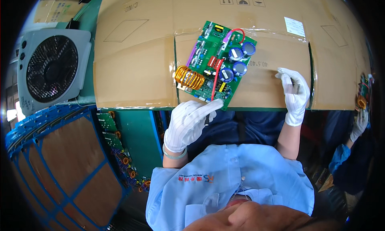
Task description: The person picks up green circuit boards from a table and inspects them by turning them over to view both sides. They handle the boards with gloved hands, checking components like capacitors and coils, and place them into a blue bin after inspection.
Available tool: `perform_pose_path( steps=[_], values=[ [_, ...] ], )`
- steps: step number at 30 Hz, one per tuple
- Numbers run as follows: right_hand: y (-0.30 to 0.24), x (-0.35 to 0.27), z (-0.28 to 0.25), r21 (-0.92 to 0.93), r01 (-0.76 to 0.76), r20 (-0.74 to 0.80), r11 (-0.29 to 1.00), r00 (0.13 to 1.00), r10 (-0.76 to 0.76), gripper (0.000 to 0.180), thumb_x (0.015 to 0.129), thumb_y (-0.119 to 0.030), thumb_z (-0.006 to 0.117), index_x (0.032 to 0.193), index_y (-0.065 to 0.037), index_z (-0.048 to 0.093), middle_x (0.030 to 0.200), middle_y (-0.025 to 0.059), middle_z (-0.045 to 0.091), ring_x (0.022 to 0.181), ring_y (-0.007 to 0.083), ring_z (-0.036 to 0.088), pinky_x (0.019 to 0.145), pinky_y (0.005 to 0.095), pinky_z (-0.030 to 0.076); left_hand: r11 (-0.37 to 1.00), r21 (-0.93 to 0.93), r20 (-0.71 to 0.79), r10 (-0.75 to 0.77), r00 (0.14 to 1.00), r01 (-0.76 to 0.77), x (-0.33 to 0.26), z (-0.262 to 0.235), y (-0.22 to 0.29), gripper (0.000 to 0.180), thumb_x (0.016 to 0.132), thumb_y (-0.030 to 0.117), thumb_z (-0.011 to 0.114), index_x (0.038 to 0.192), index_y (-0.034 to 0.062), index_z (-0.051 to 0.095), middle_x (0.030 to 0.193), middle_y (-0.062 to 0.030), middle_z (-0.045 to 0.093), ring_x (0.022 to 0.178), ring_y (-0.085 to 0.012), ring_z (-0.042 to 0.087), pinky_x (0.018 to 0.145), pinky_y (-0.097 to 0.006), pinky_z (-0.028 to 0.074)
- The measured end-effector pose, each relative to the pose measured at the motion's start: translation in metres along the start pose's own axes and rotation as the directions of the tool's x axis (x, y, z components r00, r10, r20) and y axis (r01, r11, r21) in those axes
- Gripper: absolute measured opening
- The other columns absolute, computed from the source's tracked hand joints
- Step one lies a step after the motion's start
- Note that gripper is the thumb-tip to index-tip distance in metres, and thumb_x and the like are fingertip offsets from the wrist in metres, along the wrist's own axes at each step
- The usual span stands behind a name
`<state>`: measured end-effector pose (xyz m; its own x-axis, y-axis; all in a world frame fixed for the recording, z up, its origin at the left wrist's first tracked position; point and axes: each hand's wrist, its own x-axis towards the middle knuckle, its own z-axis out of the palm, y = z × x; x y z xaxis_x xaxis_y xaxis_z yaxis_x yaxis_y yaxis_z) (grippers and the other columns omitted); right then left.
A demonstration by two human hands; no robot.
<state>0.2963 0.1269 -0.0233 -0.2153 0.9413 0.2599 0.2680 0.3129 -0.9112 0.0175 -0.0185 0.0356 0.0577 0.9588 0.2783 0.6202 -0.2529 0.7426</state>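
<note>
A green circuit board point(219, 42) lies tilted on a cardboard surface, with blue capacitors point(239, 68), a copper coil point(189, 78) and a long red wire point(215, 80). My left hand point(187, 124), in a white striped glove, is at the board's near edge. Its fingers are together, gripping that edge close to the wire's lower end. A small dark piece point(207, 119) shows under these fingers; its kind cannot be made out. To the right of the board, my gloved right hand point(295, 92) is over the cardboard, fingers loosely bent and apart, with nothing visible in them.
Flattened cardboard point(136, 70) covers the bench. A grey box fan point(54, 68) stands at the left, above a blue rack point(60, 150). More boards with coils point(126, 163) sit low at the left. At the far right, another person's gloved hand point(359, 124) touches a board point(363, 94).
</note>
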Motion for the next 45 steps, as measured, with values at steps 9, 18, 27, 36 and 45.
perform_pose_path(
  steps=[9, 18, 27, 36, 45],
  values=[
    [-0.003, 0.0, 0.001, 0.005, 0.003, -0.018, 1.0, 1.0, -0.003, 0.011, 0.091, 0.004, 0.069, 0.101, 0.006, 0.073, 0.095, 0.0128, 0.073, 0.085, 0.0172, 0.07, 0.078, 0.0283, 0.054, 0.999, -0.017, -0.031, 0.037, 0.999, -0.037, 0.002, 0.0, -0.003, 0.018, 0.092, 0.017, 0.066, 0.104, 0.0059, 0.075, 0.079, -0.0042, 0.071, 0.069, -0.0238, 0.069, 0.063, -0.035, 0.052],
    [-0.003, 0.0, 0.001, 0.005, 0.005, -0.01, 1.0, 1.0, -0.005, 0.012, 0.09, 0.004, 0.069, 0.101, 0.005, 0.073, 0.095, 0.0129, 0.073, 0.084, 0.0178, 0.07, 0.078, 0.0284, 0.054, 0.998, -0.012, -0.078, 0.065, 0.995, -0.066, 0.002, 0.006, -0.007, 0.01, 0.083, 0.006, 0.069, 0.093, 0.0046, 0.073, 0.081, -0.008, 0.071, 0.071, -0.0278, 0.069, 0.064, -0.037, 0.052],
    [-0.001, 0.0, 0.001, 0.006, -0.001, -0.02, 1.0, 1.0, 0.001, 0.012, 0.09, 0.006, 0.068, 0.101, 0.005, 0.073, 0.094, 0.0126, 0.073, 0.083, 0.0176, 0.07, 0.078, 0.0284, 0.054, 0.996, 0.049, -0.02, 0.073, 0.997, -0.072, 0.014, 0.011, 0.005, 0.011, 0.075, 0.008, 0.072, 0.085, 0.0053, 0.075, 0.074, -0.0061, 0.07, 0.066, -0.0254, 0.067, 0.062, -0.034, 0.05],
    [0.0, -0.002, 0.0, -0.01, -0.068, -0.007, 0.998, 0.998, 0.068, 0.014, 0.092, 0.007, 0.064, 0.103, 0.005, 0.072, 0.095, 0.012, 0.073, 0.085, 0.0167, 0.069, 0.081, 0.0285, 0.053, 0.999, 0.052, -0.012, -0.015, 1.0, 0.016, 0.007, 0.029, 0.012, 0.016, 0.078, 0.01, 0.078, 0.094, 0.0087, 0.075, 0.071, -0.0044, 0.067, 0.06, -0.0219, 0.063, 0.056, -0.033, 0.048],
    [0.006, -0.003, 0.0, 0.0, -0.113, -0.008, 0.994, 0.994, 0.113, 0.015, 0.095, 0.006, 0.061, 0.107, 0.006, 0.071, 0.097, 0.0122, 0.073, 0.088, 0.016, 0.068, 0.083, 0.0281, 0.052, 0.998, -0.068, -0.15, -0.022, 0.988, 0.012, 0.008, 0.039, 0.013, 0.011, 0.077, 0.007, 0.08, 0.086, 0.0045, 0.074, 0.082, -0.0062, 0.073, 0.062, -0.0233, 0.066, 0.056, -0.033, 0.051]
  ],
)
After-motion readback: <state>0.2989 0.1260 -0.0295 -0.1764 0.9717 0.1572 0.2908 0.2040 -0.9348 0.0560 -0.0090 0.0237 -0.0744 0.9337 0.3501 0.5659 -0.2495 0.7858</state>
